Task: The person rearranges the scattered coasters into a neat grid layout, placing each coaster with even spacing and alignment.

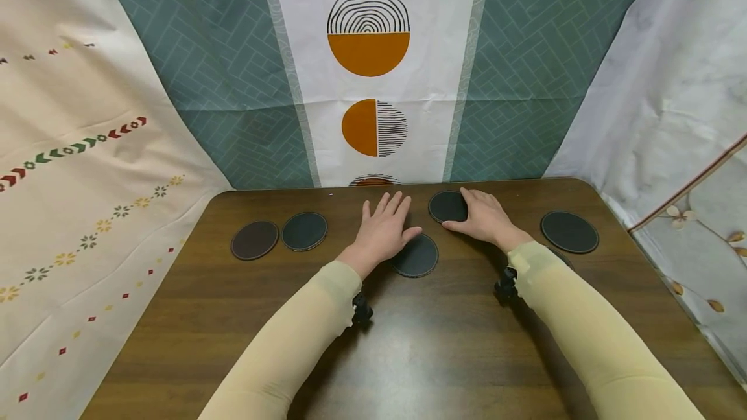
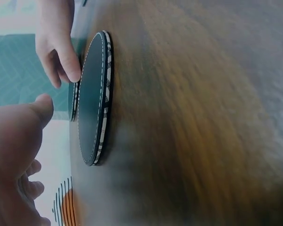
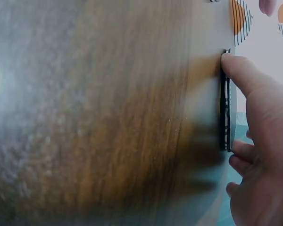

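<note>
My right hand (image 1: 487, 216) spans a round dark coaster (image 1: 448, 205) near the table's back edge, thumb on its near rim and fingers on the right side. In the right wrist view, thumb and fingers hold this coaster (image 3: 226, 113) at opposite ends of its rim. My left hand (image 1: 379, 232) has its fingers straight and spread, just left of another dark coaster (image 1: 417, 258), whose upper left it covers. The left wrist view shows that coaster (image 2: 92, 99) with pale stitching and a black-and-white side; the left thumb (image 2: 45, 108) is apart from it.
A brownish coaster (image 1: 255, 240) and a dark coaster (image 1: 304, 231) lie side by side at the left. One more coaster (image 1: 569, 232) lies at the right, and another is mostly hidden by my right sleeve (image 1: 578, 316). A patterned cloth (image 1: 385, 89) hangs behind the wooden table (image 1: 175, 342).
</note>
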`<state>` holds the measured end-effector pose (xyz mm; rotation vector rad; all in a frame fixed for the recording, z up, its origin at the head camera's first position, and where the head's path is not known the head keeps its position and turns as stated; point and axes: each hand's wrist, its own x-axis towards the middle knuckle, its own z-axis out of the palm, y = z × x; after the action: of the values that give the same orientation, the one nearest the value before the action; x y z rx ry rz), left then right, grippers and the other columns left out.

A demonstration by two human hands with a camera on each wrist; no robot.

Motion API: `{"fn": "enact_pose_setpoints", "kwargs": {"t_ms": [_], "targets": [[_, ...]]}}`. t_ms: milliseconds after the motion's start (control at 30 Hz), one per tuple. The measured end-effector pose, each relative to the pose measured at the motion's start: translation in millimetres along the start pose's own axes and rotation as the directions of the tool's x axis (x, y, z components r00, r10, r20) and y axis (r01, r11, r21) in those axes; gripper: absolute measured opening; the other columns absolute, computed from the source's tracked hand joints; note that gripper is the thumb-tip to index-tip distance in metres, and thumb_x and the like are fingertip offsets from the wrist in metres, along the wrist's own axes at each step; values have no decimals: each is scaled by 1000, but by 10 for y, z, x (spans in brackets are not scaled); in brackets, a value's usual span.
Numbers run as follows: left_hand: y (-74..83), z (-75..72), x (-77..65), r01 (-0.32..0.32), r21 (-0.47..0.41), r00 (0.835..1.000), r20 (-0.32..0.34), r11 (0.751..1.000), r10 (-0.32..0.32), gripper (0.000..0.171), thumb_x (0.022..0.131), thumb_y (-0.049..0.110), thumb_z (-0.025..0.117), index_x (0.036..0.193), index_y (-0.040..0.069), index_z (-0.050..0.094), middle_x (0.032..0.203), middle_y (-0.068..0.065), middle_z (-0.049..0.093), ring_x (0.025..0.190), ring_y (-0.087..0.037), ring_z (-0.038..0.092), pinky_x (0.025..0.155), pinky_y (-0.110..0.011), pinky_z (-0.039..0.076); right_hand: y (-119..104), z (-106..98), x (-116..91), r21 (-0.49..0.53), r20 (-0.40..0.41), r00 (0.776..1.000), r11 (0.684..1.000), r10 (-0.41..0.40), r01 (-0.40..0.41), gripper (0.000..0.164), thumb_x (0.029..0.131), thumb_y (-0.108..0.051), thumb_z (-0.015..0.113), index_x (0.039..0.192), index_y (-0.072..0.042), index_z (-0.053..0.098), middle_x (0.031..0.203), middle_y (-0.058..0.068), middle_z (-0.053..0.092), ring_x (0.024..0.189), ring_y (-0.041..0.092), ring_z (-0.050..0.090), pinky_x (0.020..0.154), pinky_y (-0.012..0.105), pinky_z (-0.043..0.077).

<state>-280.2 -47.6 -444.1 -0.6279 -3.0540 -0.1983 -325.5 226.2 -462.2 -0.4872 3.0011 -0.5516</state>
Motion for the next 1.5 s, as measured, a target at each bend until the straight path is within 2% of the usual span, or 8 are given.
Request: {"fn": "enact_pose_setpoints", "kwargs": {"t_ms": [300, 600, 1067, 1500], "targets": [[-34, -20, -96, -17, -23, 1000, -1, 1000, 17, 83, 112, 64, 50, 178, 18, 27, 183, -8, 22, 169, -33, 16, 131, -70, 11, 31, -16, -81, 33, 2, 1000, 999, 21, -21, 109, 98, -56, 80, 170, 8, 28, 170, 35, 35, 158, 55, 29, 129, 67, 25], [-82, -59, -259, -45, -30, 999, -14, 999, 45, 83, 112, 63, 52, 177, 18, 29, 183, -8, 24, 169, -33, 15, 131, -70, 10, 3, -80, -360, 36, -36, 999, 999, -20, 21, 107, 97, -58, 80, 169, 7, 34, 169, 34, 37, 158, 54, 30, 129, 68, 23], [-202, -37, -609, -76, -21, 997, -24, 997, 75, 83, 113, 64, 49, 178, 19, 25, 183, -8, 22, 170, -33, 14, 130, -73, 12, -40, -134, -773, 7, -43, 997, 998, -57, 57, 106, 97, -57, 83, 168, 7, 36, 168, 34, 38, 156, 54, 33, 130, 68, 16], [-239, 7, -948, -108, -51, 994, -38, 993, 106, 83, 111, 62, 56, 177, 17, 30, 182, -8, 25, 169, -36, 18, 128, -74, 15, -64, -77, -962, -6, -32, 997, 997, -75, 75, 105, 95, -59, 84, 168, 4, 40, 167, 31, 42, 155, 54, 36, 130, 68, 18]]}}
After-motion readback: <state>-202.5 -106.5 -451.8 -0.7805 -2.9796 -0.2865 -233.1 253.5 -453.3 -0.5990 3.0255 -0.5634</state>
